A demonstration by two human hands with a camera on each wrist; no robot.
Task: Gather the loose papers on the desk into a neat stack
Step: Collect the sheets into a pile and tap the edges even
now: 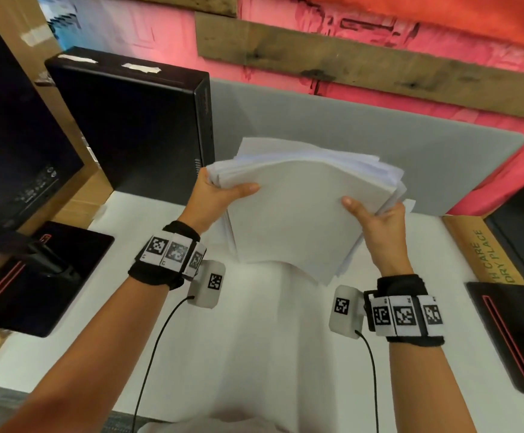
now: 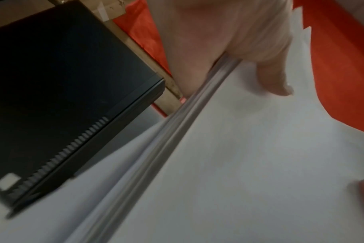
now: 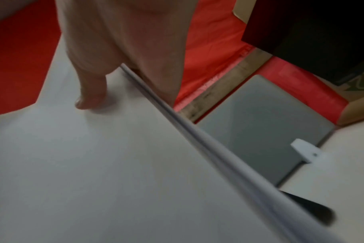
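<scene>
We held the papers [image 1: 301, 207] raised above the desk [image 1: 254, 339], before the grey panel [image 1: 379, 126]. Our left hand [image 1: 216, 195] and right hand [image 1: 379, 223] each pinched a side edge, thumbs on top; the sheets perhaps fanned unevenly.

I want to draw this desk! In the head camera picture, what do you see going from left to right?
Monitor → black computer box → left hand → stack of papers → right hand → cardboard box with writing.
</scene>
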